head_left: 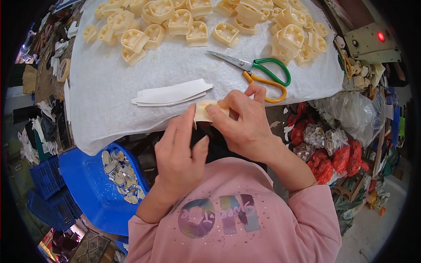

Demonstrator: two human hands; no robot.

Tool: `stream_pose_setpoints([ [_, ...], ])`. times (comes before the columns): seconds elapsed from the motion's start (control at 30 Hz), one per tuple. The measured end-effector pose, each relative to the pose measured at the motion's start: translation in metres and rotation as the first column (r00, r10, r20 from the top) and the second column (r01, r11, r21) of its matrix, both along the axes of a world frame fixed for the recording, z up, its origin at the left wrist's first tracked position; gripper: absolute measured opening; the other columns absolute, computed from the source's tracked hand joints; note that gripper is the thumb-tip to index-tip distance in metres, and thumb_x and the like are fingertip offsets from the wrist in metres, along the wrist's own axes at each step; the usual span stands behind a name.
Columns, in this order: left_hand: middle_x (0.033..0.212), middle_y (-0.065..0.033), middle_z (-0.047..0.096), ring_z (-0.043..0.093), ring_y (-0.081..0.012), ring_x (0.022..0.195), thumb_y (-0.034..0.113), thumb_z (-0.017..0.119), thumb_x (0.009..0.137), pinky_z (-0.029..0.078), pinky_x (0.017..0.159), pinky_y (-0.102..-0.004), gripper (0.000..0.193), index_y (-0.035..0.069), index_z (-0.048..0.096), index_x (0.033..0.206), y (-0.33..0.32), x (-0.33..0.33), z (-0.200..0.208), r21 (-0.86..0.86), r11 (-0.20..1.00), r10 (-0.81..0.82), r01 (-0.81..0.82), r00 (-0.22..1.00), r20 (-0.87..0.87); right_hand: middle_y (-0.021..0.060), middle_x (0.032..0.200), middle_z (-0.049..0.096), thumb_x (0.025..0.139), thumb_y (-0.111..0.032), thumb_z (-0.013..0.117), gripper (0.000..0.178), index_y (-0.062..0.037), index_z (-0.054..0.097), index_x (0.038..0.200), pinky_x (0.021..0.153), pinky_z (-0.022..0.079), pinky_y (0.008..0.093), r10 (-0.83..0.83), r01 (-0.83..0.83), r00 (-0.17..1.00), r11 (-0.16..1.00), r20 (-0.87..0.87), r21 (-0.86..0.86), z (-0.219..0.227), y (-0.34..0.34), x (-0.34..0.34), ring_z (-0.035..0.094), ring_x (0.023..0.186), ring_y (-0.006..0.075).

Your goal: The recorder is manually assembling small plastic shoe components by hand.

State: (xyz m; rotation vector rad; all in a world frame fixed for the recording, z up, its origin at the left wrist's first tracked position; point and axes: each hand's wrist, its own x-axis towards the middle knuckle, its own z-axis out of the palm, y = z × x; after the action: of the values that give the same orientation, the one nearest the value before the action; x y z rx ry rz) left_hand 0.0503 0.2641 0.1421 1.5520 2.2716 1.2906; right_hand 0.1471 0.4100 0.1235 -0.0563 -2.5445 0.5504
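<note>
My right hand (245, 125) pinches a small cream plastic piece (205, 109) between thumb and fingers, just off the table's front edge. Beside it is my left hand (177, 151), its thumb apart from the fingers and its fingertips close against the piece's left side; whether they touch it I cannot tell. A thin pale edge hangs below the piece there. Scissors (252, 68) with one green and one orange handle lie partly spread beyond my right hand. A small stack of white curved strips (171, 94) rests on the cloth beyond my left hand.
Many cream plastic shells (180, 22) are heaped along the far side of the white cloth (101, 96). A blue tub (92, 193) with shiny metal-looking pieces (123, 175) stands at lower left. Red plastic bags (342, 160) lie at right, below a box with a red light (380, 36).
</note>
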Motion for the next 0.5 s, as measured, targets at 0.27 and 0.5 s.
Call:
stream_pose_setpoints([
  [0.27,0.13,-0.013,0.044,0.048,-0.0214,0.112,0.045,0.048,0.09,0.04,0.092,-0.0364,0.069,-0.003,0.03,0.138,-0.004,-0.023,-0.035,0.22,0.943,-0.261,0.25,0.144,0.954,0.0015,0.08,0.049,0.061,-0.01,0.069,0.037,-0.019,0.064,0.097,0.075,0.026,0.0428,0.06,-0.07,0.994,0.993,-0.095,-0.098,-0.001,0.004,0.003,0.045,0.076,0.0203],
  [0.5,0.123,-0.0053,0.046,0.047,-0.0153,0.109,0.039,0.046,0.093,0.04,0.085,-0.0305,0.055,0.009,0.031,0.136,0.003,-0.019,-0.039,0.413,0.883,-0.332,0.225,-0.323,0.886,0.001,0.08,0.049,0.058,-0.009,0.07,0.04,-0.0151,0.064,0.096,0.073,0.025,0.0415,0.116,-0.13,0.99,0.973,-0.082,-0.191,0.002,0.004,0.004,0.045,0.076,0.0201],
])
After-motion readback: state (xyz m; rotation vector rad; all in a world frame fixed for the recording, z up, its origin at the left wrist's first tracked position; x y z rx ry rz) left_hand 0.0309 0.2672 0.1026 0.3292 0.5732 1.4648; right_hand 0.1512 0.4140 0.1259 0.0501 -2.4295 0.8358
